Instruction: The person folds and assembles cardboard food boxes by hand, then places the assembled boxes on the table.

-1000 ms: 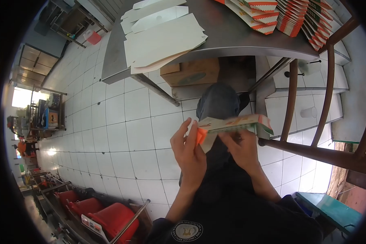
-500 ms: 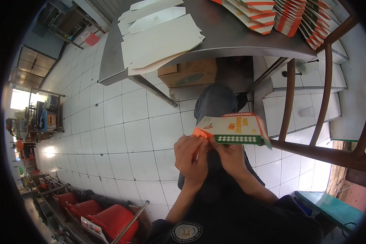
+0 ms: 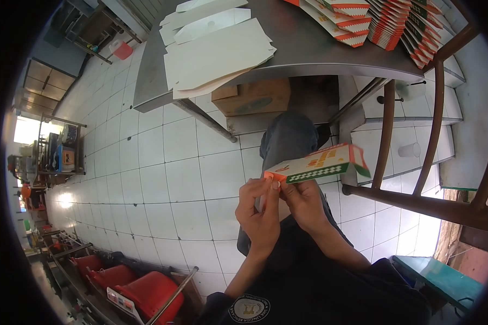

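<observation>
A partly folded printed cardboard food box, cream with orange lettering and green and orange patterned sides, is held above my lap. My left hand pinches the orange flap at the box's left end. Beside it, my right hand grips the lower edge near the same end, thumb close to the left fingers. The box's far end tilts up to the right, with its end flaps standing out. My fingers hide part of the folded corner.
Flat white cardboard blanks lie on the metal table, overhanging its front edge. Stacked printed boxes stand at its right. Below is a brown carton. A brown railing rises at right; red chairs stand lower left.
The box has tilted, its right end turning so the printed top looks narrower. Both hands have shifted slightly right, still gripping its left end.
</observation>
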The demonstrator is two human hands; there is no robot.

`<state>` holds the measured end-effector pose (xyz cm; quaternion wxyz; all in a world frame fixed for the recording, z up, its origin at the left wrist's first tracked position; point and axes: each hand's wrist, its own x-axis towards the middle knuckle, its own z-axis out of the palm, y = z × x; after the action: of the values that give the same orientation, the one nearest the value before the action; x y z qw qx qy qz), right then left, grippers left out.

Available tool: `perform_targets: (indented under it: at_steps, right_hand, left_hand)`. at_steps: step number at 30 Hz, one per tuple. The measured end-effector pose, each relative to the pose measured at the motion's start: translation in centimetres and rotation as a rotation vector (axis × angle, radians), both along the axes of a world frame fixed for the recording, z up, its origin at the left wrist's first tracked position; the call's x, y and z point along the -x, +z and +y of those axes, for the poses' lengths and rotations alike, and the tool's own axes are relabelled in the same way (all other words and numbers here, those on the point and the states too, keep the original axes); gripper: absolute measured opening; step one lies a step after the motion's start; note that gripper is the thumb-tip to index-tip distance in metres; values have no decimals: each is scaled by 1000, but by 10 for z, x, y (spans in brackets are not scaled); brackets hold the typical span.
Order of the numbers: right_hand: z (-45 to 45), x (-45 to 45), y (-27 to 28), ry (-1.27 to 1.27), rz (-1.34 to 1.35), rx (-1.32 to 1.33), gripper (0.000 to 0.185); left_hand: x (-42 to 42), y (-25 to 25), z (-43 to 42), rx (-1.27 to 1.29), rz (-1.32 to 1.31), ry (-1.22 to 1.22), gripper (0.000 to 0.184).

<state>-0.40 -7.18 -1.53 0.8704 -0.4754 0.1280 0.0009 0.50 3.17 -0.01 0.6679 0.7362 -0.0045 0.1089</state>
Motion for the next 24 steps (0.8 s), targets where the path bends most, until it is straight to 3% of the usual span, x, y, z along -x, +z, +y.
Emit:
perform_targets:
  at_steps: [4, 9, 22, 24]
  right_hand:
    - [-6, 0, 2, 52, -16, 111, 26]
    - [-6, -1, -6, 45, -24, 48, 26]
    - [-10, 1, 1, 2, 14, 116, 29]
    - [-15, 13, -16, 18, -74, 684, 27]
  left_hand:
    - [-1, -2, -5, -12, -28, 35, 8]
    - [0, -3, -7, 107, 31, 64, 8]
    - [-6, 2, 3, -43, 27, -110, 14]
    - [-6, 1, 6, -105, -42, -111, 15]
